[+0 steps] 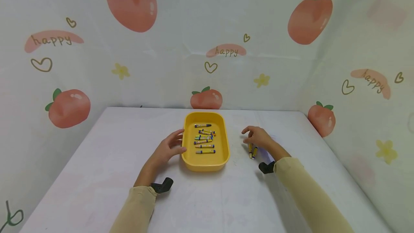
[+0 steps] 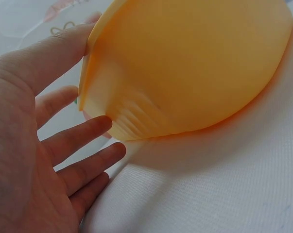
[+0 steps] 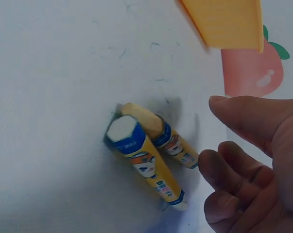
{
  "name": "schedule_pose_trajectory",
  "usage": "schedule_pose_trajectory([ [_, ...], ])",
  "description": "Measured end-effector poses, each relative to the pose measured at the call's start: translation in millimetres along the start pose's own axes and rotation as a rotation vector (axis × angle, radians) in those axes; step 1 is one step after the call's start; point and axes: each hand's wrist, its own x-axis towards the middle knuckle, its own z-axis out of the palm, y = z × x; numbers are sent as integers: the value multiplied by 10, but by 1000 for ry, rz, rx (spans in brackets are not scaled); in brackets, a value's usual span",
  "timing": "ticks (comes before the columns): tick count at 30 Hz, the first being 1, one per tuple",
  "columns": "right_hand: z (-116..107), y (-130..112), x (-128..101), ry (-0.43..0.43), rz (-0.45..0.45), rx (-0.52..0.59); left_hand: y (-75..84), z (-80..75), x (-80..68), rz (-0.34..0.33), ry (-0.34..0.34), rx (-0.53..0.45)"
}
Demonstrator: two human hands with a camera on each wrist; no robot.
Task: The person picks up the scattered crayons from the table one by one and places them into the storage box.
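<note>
eight or so crayons point(image 1: 205, 138) already lie in the yellow tray point(image 1: 223, 155) mid-table. two crayons point(image 1: 252, 151) remain on the table right of it. right hand point(image 1: 257, 137) hovers over them, fingers loose, holding nothing. left hand point(image 1: 168, 149), fingers straight, steadies the tray's left wall.

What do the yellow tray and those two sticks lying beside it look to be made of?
The yellow tray looks like matte moulded plastic: rounded corners, slightly translucent walls, a ribbed corner. The two sticks seem to be wax crayons in glossy printed paper wrappers; one blunt pale tip shows.
</note>
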Motion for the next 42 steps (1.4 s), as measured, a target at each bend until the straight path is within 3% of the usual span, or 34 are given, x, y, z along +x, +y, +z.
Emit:
schedule_pose_trajectory([
  [9, 43, 53, -4, -38, 24, -85, -1, 5, -8, 1, 3, 5],
  [20, 78, 31, -9, -33, 12, -82, -21, 10, 7, -4, 10, 1],
  [35, -3, -30, -56, 76, -74, 65, 22, 11, -11, -13, 10, -1],
  [42, 22, -61, -48, 100, -61, 160, -38, 2, 17, 16, 6, 1],
])
